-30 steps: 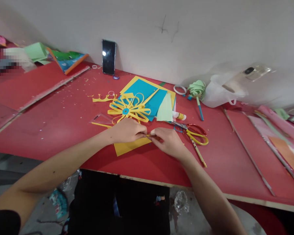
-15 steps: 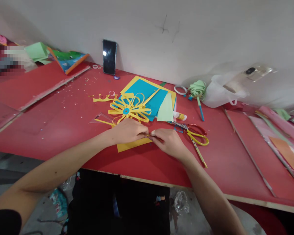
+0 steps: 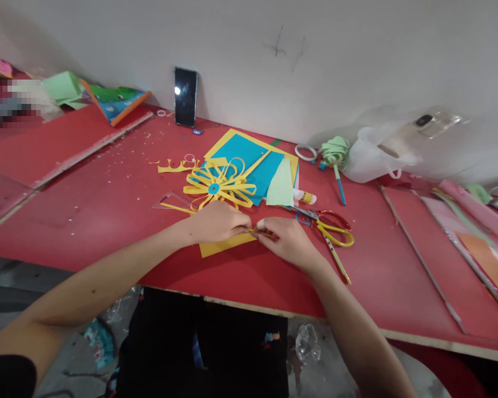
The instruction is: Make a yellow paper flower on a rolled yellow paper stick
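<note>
**A thin yellow strip held over a yellow sheet**

The yellow paper strip (image 3: 262,232) is small, thin and narrow. It lies almost flat, a bit tilted, pinched at its ends between the fingertips of the left hand (image 3: 218,222) and the right hand (image 3: 288,241). Most of it is hidden by the fingers. Under the hands lies the yellow paper sheet (image 3: 222,245), flat on the red table, with one corner poking out toward the table's near edge.

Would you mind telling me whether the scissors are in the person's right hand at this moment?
No, the scissors lie on the red table beside the right hand, which pinches a thin yellow strip together with the left hand.
</note>
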Available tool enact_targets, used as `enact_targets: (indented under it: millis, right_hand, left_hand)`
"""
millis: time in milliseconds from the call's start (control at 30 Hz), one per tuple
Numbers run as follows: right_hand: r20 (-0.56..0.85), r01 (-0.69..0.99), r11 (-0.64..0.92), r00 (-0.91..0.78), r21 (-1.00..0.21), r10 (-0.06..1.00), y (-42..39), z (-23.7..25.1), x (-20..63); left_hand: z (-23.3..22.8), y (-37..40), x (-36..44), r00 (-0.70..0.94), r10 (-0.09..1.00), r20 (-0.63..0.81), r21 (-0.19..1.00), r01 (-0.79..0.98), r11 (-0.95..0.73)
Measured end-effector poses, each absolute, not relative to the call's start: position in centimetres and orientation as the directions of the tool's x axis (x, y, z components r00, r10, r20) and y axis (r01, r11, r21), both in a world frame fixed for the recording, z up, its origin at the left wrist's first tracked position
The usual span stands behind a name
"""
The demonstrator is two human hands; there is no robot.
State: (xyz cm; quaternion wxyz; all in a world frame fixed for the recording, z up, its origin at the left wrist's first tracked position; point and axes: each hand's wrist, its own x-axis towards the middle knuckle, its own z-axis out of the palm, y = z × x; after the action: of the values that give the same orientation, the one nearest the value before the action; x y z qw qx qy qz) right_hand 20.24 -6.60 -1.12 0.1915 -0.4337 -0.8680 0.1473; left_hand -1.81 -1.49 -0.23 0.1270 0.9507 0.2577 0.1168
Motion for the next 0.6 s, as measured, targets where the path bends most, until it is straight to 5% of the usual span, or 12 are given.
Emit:
enact_targets:
  millis: [600]
  right_hand:
    - [0.229, 0.699, 0.597, -0.555, -0.394, 0.800, -6.58, -1.33, 20.39]
  left_hand:
    - [-0.31, -1.53, -1.63, 0.811, 0.562, 0.160, 0.377, 0.476, -0.794]
